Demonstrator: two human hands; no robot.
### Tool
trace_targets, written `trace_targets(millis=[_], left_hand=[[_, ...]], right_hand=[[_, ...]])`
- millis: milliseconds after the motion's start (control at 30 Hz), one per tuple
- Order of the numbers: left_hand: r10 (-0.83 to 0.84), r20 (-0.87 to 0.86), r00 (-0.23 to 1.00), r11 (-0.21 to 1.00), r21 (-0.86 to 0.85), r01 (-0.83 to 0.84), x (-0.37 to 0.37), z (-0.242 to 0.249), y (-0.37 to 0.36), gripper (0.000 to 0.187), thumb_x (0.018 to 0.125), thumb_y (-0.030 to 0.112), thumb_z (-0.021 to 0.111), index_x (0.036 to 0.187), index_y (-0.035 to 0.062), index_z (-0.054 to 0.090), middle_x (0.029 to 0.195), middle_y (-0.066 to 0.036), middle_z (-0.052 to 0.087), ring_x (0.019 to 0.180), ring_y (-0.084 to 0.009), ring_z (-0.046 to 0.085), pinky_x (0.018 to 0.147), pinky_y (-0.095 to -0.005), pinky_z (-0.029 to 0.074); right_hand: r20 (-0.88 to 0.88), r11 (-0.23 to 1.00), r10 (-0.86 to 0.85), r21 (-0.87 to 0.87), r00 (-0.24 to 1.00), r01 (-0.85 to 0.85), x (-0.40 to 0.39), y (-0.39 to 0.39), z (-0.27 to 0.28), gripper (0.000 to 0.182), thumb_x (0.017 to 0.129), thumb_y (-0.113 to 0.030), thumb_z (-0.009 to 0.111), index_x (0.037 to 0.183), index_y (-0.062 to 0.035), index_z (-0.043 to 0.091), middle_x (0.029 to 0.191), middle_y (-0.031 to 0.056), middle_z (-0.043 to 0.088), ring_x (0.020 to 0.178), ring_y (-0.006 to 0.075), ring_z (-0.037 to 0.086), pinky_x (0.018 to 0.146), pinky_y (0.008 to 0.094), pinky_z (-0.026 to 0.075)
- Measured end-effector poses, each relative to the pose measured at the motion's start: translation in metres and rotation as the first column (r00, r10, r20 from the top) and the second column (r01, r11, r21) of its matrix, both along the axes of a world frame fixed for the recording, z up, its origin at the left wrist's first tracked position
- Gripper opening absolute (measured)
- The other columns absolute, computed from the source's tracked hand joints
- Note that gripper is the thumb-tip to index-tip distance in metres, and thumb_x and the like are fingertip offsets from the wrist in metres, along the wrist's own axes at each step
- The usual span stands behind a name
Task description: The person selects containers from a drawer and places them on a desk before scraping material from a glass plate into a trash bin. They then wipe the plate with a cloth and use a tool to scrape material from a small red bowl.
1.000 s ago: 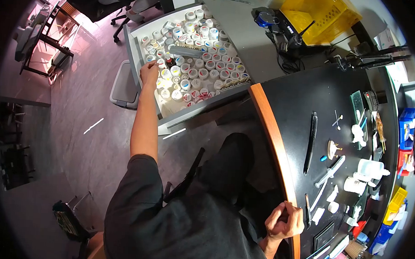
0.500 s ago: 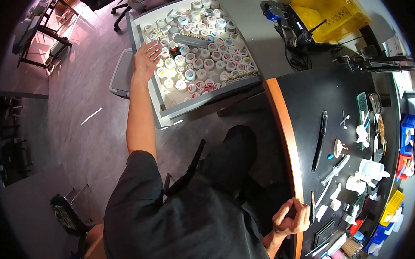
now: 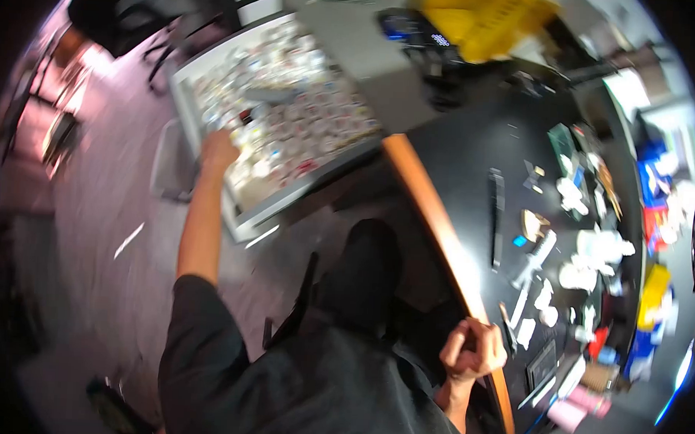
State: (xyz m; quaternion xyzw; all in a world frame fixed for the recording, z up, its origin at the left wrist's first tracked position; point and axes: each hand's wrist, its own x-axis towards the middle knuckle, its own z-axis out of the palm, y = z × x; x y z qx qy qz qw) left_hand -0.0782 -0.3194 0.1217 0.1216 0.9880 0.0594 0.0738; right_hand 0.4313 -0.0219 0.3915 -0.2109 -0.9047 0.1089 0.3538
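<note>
The open drawer (image 3: pixel 306 192) at upper left holds several white jars (image 3: pixel 320 127) with coloured marks, blurred by motion. My left hand (image 3: pixel 220 148) is at the drawer's left side beside the jars; its fingers are smeared, and what it touches is unclear. At the wooden edge (image 3: pixel 439 221) of the black desk, my right hand (image 3: pixel 473 349) is closed with its fingers pressed together. Whatever may be between them is hidden. A slim dark tool (image 3: pixel 507 330) lies just right of that hand.
On the desk (image 3: pixel 459 156) are a long black strip (image 3: pixel 495 219), a small blue piece (image 3: pixel 519 241), white containers (image 3: pixel 577 276) and pink rolls (image 3: pixel 568 413). A yellow bin (image 3: pixel 491 25) stands at the back. An office chair (image 3: pixel 131 14) is at upper left.
The whole view has shifted and blurred. My left hand, spread over the drawer's edge before, now looks more compact and sits lower along its left side. My right hand keeps its closed pose.
</note>
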Motion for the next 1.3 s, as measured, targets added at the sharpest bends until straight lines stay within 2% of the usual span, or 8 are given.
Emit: trace_targets(millis=[433,567,767,833,967,1100,1200,1300], left_hand=[[0.014,-0.108,0.994,0.945,-0.323,-0.049,0.026,0.002,0.024,0.043,0.084,0.014,0.069,0.126,0.0125,0.062,0.129,-0.016,0.055,0.116,-0.0322,0.062,0.096,-0.0459,0.049],[0.146,-0.012,0.989,0.980,-0.136,-0.146,0.023,-0.002,0.019,0.060,0.077,0.012,0.073,0.134,0.0107,0.055,0.135,-0.019,0.047,0.121,-0.0383,0.060,0.101,-0.0503,0.047],[0.126,-0.105,0.986,0.976,0.194,-0.104,0.031,0.066,0.009,0.032,0.068,0.019,0.078,0.098,0.0074,0.074,0.098,-0.016,0.075,0.098,-0.0347,0.071,0.087,-0.0442,0.057],[0.041,-0.120,0.992,0.954,0.300,-0.003,0.047,0.122,0.018,0.035,0.070,0.021,0.080,0.101,0.0071,0.075,0.104,-0.016,0.074,0.100,-0.0328,0.071,0.088,-0.0431,0.056],[-0.106,-0.286,0.952,0.761,0.593,0.263,0.119,0.247,0.073,0.035,0.080,0.015,0.079,0.112,0.0034,0.073,0.104,-0.018,0.073,0.099,-0.0311,0.071,0.088,-0.0379,0.053],[-0.272,-0.536,0.799,0.376,0.706,0.601,0.190,0.308,0.141,0.033,0.081,0.004,0.073,0.114,0.0023,0.072,0.108,-0.016,0.070,0.097,-0.0294,0.068,0.087,-0.0358,0.053],[-0.401,-0.545,0.736,0.102,0.772,0.627,0.238,0.310,0.195,0.033,0.079,0.009,0.077,0.112,0.0037,0.072,0.102,-0.012,0.067,0.090,-0.0253,0.068,0.076,-0.0344,0.056],[-0.529,-0.582,0.618,0.141,0.657,0.740,0.263,0.290,0.233,0.042,0.076,0.024,0.083,0.112,0.0066,0.071,0.102,-0.010,0.062,0.089,-0.0276,0.067,0.076,-0.0353,0.057]], right_hand=[[-0.051,0.998,0.053,0.026,0.997,-0.051,0.001,0.003,0.002,0.009,0.069,0.003,0.067,0.077,-0.0017,0.065,0.058,0.0051,0.052,0.042,0.0155,0.046,0.043,0.0274,0.035],[-0.032,0.997,0.062,0.049,0.998,-0.061,0.004,0.003,-0.001,0.008,0.071,0.004,0.067,0.078,-0.0005,0.065,0.059,0.0057,0.052,0.043,0.0157,0.045,0.043,0.0277,0.034],[-0.066,0.996,0.080,0.038,0.995,-0.078,0.003,0.003,0.001,0.011,0.071,0.004,0.069,0.079,-0.0015,0.067,0.060,0.0056,0.053,0.043,0.0161,0.046,0.044,0.0278,0.035],[-0.015,0.997,0.064,0.036,0.998,-0.064,0.006,0.003,0.004,0.012,0.070,0.003,0.070,0.079,-0.0027,0.067,0.058,0.0046,0.051,0.044,0.0154,0.049,0.045,0.0274,0.038],[-0.025,0.997,0.066,0.040,0.998,-0.065,0.007,0.003,0.002,0.010,0.071,0.002,0.070,0.079,-0.0029,0.067,0.059,0.0049,0.052,0.044,0.0158,0.049,0.045,0.0277,0.038],[-0.038,0.997,0.066,0.037,0.997,-0.064,0.007,0.002,0.001,0.008,0.073,0.001,0.070,0.079,-0.0027,0.067,0.059,0.0055,0.053,0.044,0.0170,0.049,0.045,0.0287,0.039],[-0.027,0.996,0.075,0.049,0.997,-0.073,0.007,0.003,0.001,0.006,0.076,0.000,0.069,0.081,-0.0016,0.067,0.063,0.0070,0.055,0.045,0.0185,0.051,0.046,0.0298,0.040],[-0.020,0.997,0.075,0.032,0.997,-0.074,0.009,0.002,-0.002,0.007,0.077,0.001,0.068,0.084,-0.0008,0.068,0.065,0.0079,0.056,0.047,0.0188,0.052,0.046,0.0302,0.040]])
